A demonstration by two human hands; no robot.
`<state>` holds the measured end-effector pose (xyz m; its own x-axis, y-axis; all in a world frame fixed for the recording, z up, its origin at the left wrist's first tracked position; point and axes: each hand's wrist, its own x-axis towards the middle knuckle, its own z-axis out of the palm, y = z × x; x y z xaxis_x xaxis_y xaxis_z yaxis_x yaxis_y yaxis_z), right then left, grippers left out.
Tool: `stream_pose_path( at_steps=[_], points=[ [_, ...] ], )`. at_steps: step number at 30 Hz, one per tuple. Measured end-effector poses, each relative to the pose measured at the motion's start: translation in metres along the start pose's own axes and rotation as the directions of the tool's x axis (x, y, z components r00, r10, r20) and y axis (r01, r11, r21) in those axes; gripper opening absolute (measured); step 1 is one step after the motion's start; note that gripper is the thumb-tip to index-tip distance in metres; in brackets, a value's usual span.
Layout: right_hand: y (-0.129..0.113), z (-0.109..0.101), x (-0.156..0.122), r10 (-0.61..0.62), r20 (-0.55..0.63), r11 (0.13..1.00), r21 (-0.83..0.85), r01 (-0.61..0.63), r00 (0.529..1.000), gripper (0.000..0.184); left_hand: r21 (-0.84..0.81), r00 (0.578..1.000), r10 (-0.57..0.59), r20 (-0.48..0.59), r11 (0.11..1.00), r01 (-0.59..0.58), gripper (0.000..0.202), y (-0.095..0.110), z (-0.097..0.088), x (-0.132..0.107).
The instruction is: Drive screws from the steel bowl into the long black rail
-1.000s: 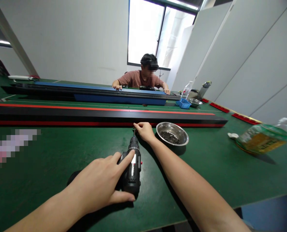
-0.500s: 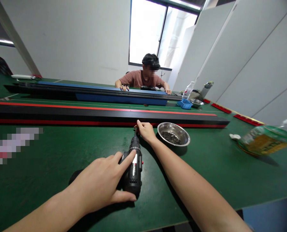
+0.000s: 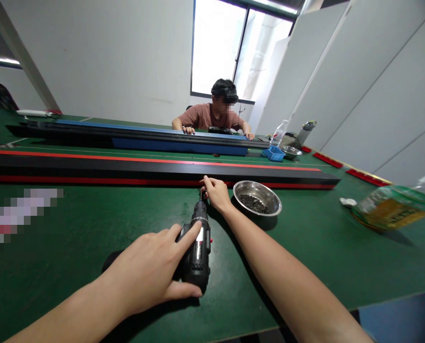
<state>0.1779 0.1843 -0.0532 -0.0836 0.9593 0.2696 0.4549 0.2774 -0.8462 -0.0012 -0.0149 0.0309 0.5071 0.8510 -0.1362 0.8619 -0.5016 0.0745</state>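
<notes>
A black cordless drill lies on its side on the green table, its bit pointing away from me. My left hand is closed over its body, the index finger stretched along the top. At the bit's tip, my right hand has its fingers pinched together; whatever is between them is too small to make out. Just beyond the fingertips runs a long black bar with red stripes. Right of my right hand stands a steel bowl with many small dark pieces, probably screws, in it.
Across the green table, a co-worker rests both hands on a long blue and black bar. A blue basket and a second metal bowl stand behind. A plastic jar lies at the right.
My right fingertips have shifted very slightly at the bit's tip. The co-worker's hand on the left has slid a little to the right along the bar. The drill has stayed put.
</notes>
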Motion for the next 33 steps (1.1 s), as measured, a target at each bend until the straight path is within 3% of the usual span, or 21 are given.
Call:
stream_pose_path(
  at_steps=[5, 12, 33],
  points=[
    [-0.004, -0.001, -0.003, -0.033, 0.033, 0.999, -0.010, 0.033, 0.999, 0.049, 0.024, 0.999, 0.007, -0.035, 1.000, -0.006, 0.103, -0.002, 0.008, -0.001],
    [-0.002, 0.001, -0.002, -0.040, -0.086, 0.988, -0.155, 0.026, 0.996, 0.042, 0.095, 0.992, 0.008, -0.122, 0.995, 0.003, 0.099, -0.005, 0.019, 0.006],
    [-0.005, 0.001, -0.004, -0.041, -0.070, 0.983, -0.182, 0.028, 0.997, 0.039, 0.124, 0.982, 0.005, -0.191, 0.992, 0.019, 0.096, -0.018, 0.021, 0.018]
  ],
)
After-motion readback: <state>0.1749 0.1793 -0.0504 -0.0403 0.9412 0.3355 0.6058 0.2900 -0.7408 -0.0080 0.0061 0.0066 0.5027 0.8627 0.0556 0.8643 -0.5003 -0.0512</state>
